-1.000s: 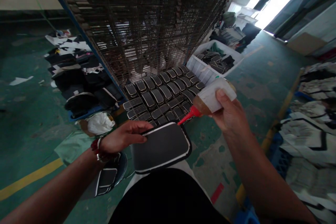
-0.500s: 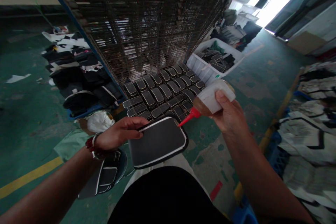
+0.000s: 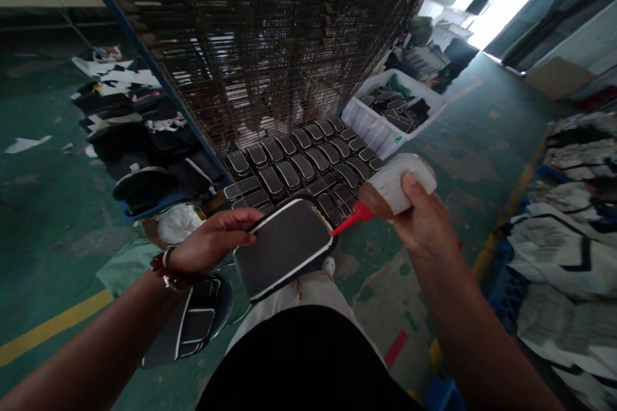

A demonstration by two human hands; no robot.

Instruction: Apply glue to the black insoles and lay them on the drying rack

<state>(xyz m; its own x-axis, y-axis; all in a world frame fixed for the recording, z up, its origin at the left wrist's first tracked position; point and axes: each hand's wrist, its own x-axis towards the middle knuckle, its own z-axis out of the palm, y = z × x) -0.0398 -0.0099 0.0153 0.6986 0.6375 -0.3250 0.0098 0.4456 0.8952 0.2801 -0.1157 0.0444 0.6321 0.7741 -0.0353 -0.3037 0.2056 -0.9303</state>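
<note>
My left hand (image 3: pixel 219 241) pinches the left edge of a dark grey rounded panel (image 3: pixel 289 247) with a white border and black rim, held tilted above my lap. In my right hand (image 3: pixel 424 215) is a squeeze bottle (image 3: pixel 393 186), wrapped in white, with brown contents at its lower part. Its red nozzle (image 3: pixel 354 217) points down and left, the tip at the white border near the panel's right corner. A wet yellowish line shows along the panel's far right edge. Below my left forearm, more dark panels with white edging (image 3: pixel 195 321) lie on a round stool.
Ahead, a tall wire rack (image 3: pixel 270 32) stands with rows of small dark panels (image 3: pixel 303 164) at its foot. A white crate (image 3: pixel 373 119) of similar pieces is beside it. Bundled black pieces (image 3: pixel 144 148) lie left; stacked pale pieces (image 3: pixel 554 257) line the right.
The nozzle tip has travelled along the panel's right edge toward its near corner. The panel has turned and shifted slightly left, and a longer yellowish line shows on its border.
</note>
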